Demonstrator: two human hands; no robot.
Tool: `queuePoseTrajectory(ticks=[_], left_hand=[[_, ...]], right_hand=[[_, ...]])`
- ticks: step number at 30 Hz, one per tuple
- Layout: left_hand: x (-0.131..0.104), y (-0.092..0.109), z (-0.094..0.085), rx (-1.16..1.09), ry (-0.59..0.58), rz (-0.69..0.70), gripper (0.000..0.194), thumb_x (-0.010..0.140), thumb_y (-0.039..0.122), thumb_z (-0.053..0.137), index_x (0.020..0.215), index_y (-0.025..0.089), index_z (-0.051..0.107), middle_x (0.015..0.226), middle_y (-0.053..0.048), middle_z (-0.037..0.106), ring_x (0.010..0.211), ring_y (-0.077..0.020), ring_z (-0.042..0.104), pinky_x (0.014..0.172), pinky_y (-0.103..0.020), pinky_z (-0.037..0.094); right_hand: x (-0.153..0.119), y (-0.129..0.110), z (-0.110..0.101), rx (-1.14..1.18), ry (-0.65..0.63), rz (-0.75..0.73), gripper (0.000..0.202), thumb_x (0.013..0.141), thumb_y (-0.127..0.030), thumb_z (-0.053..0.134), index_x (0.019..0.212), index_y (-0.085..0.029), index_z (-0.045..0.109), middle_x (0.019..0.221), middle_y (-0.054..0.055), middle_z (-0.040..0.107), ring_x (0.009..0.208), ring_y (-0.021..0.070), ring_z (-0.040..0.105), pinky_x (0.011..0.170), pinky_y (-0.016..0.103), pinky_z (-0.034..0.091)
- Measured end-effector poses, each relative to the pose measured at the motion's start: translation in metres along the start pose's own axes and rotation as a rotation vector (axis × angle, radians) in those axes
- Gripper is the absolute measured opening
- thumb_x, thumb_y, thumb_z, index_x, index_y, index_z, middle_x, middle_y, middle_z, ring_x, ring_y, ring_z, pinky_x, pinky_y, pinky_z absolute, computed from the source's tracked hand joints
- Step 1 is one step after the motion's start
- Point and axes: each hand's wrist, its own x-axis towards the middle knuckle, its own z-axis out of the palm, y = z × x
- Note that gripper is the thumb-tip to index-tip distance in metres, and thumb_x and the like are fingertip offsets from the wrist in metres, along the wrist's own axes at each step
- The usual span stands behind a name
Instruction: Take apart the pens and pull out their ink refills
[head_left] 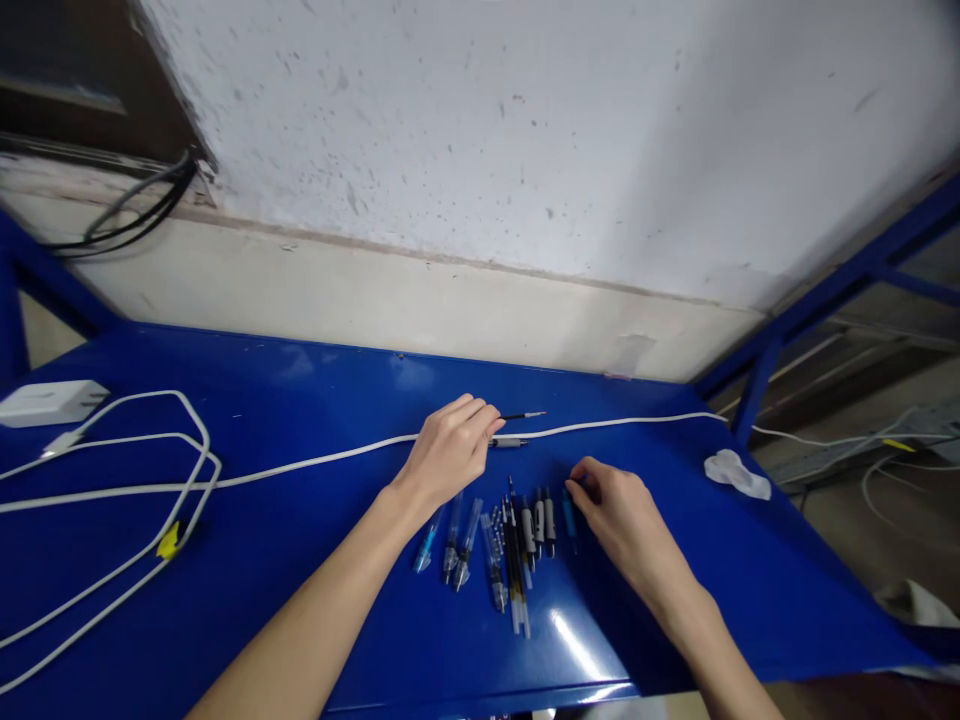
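Note:
Over the blue tabletop (300,560), my left hand (450,440) is closed on a dark pen refill (523,415), whose tip points right. Just below that refill lies a grey pen grip section (510,442), its left end hidden by the hand. The fingers of my right hand (611,505) are pinched at the upper end of a blue pen grip section (569,515). Between my hands lie grey grip sections (539,522), several refills (514,565), small springs (497,530) and clear pen barrels with clips (469,540). A light-blue-clipped barrel (427,545) lies at the left end.
A white cable (300,465) runs across the table behind the pen parts and loops at the left beside a white charger (56,402). Crumpled white tissue (736,474) lies at the right. A wall (465,300) stands behind; blue frame bars (757,385) rise at the sides.

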Motion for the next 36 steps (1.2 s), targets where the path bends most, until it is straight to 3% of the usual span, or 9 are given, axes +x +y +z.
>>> queuePoseTrajectory(ticks=[5, 10, 13, 15, 20, 24, 27, 31, 36], left_hand=[[-0.001, 0.001, 0.000, 0.032, -0.002, 0.000, 0.026, 0.105, 0.017, 0.043, 0.088, 0.015, 0.063, 0.080, -0.004, 0.063, 0.076, -0.0171, 0.054, 0.067, -0.031, 0.043], [-0.001, 0.002, 0.002, 0.047, 0.023, -0.010, 0.025, 0.105, 0.019, 0.044, 0.090, 0.015, 0.064, 0.082, -0.005, 0.066, 0.079, -0.0185, 0.058, 0.069, -0.032, 0.046], [-0.001, 0.002, 0.003, 0.011, 0.032, -0.025, 0.023, 0.105, 0.020, 0.045, 0.094, 0.015, 0.064, 0.084, -0.005, 0.066, 0.080, -0.0187, 0.059, 0.072, -0.033, 0.048], [-0.001, 0.002, 0.003, -0.003, 0.046, -0.038, 0.022, 0.106, 0.020, 0.045, 0.097, 0.015, 0.065, 0.085, -0.005, 0.066, 0.080, -0.0186, 0.059, 0.073, -0.034, 0.048], [-0.002, 0.005, 0.007, -0.040, -0.005, -0.051, 0.024, 0.106, 0.020, 0.046, 0.119, 0.014, 0.065, 0.091, -0.006, 0.065, 0.086, -0.0191, 0.057, 0.076, -0.034, 0.049], [-0.002, 0.007, 0.009, -0.066, -0.020, -0.065, 0.031, 0.106, 0.017, 0.046, 0.133, 0.012, 0.060, 0.092, -0.006, 0.063, 0.084, -0.0172, 0.054, 0.083, -0.036, 0.049], [0.000, 0.005, 0.006, -0.039, 0.003, -0.077, 0.034, 0.105, 0.015, 0.045, 0.136, 0.010, 0.059, 0.090, -0.005, 0.061, 0.082, -0.0164, 0.053, 0.087, -0.037, 0.049], [0.001, 0.000, 0.002, 0.031, -0.009, -0.075, 0.035, 0.105, 0.015, 0.044, 0.137, 0.010, 0.058, 0.090, -0.006, 0.062, 0.085, -0.0176, 0.055, 0.083, -0.035, 0.049], [-0.001, -0.005, 0.001, 0.112, 0.003, -0.092, 0.031, 0.105, 0.018, 0.045, 0.131, 0.012, 0.063, 0.090, -0.005, 0.065, 0.082, -0.0172, 0.058, 0.075, -0.032, 0.048]], right_hand=[[0.004, -0.005, -0.007, 0.028, 0.055, 0.020, 0.029, 0.099, -0.042, 0.052, 0.085, -0.022, 0.069, 0.074, 0.006, 0.067, 0.067, 0.0227, 0.064, 0.057, 0.030, 0.039], [0.037, -0.020, -0.002, 0.838, -0.053, -0.043, 0.048, 0.085, -0.053, 0.073, 0.117, -0.019, 0.070, 0.077, 0.004, 0.068, 0.062, 0.0176, 0.060, 0.052, 0.028, 0.047], [0.059, -0.036, 0.008, 1.254, -0.087, -0.071, 0.035, 0.081, -0.046, 0.080, 0.096, -0.016, 0.073, 0.074, 0.003, 0.067, 0.060, 0.0136, 0.059, 0.053, 0.026, 0.050], [0.069, -0.043, 0.015, 1.368, -0.089, -0.077, 0.029, 0.080, -0.043, 0.081, 0.087, -0.015, 0.073, 0.073, 0.003, 0.067, 0.060, 0.0127, 0.059, 0.053, 0.025, 0.051], [0.078, -0.032, 0.027, 1.320, 0.180, -0.127, 0.020, 0.088, -0.038, 0.073, 0.086, -0.018, 0.071, 0.075, 0.002, 0.065, 0.059, 0.0125, 0.059, 0.052, 0.026, 0.052], [0.081, -0.013, 0.026, 1.363, 0.385, -0.035, 0.014, 0.092, -0.033, 0.068, 0.085, -0.021, 0.067, 0.080, 0.000, 0.060, 0.066, 0.0116, 0.058, 0.058, 0.025, 0.052], [0.078, -0.013, 0.025, 1.357, 0.293, -0.045, 0.017, 0.096, -0.032, 0.063, 0.084, -0.021, 0.063, 0.087, 0.000, 0.062, 0.071, 0.0124, 0.059, 0.061, 0.026, 0.050], [0.065, -0.027, 0.023, 1.153, 0.034, -0.230, 0.021, 0.100, -0.031, 0.057, 0.084, -0.020, 0.062, 0.081, 0.000, 0.063, 0.067, 0.0116, 0.057, 0.066, 0.027, 0.047], [0.058, -0.034, 0.019, 1.101, -0.098, -0.328, 0.023, 0.104, -0.029, 0.051, 0.086, -0.020, 0.060, 0.075, -0.001, 0.062, 0.072, 0.0129, 0.054, 0.073, 0.028, 0.043]])
